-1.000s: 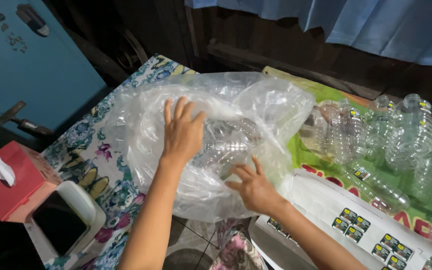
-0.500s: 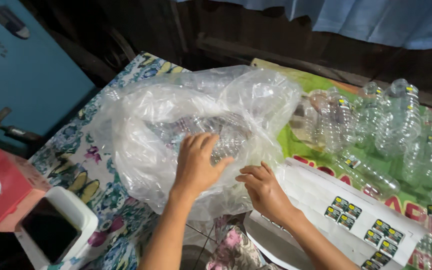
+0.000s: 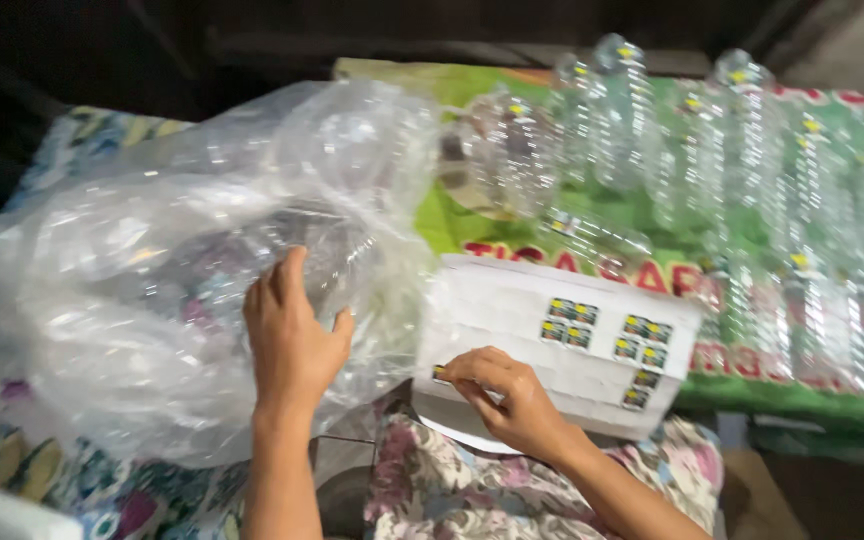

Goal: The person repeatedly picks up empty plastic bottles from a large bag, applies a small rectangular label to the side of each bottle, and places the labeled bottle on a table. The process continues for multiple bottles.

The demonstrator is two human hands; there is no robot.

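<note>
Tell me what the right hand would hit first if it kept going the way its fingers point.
Likely the clear plastic bag: the right hand points left along the sticker sheet, though depth is unclear.
</note>
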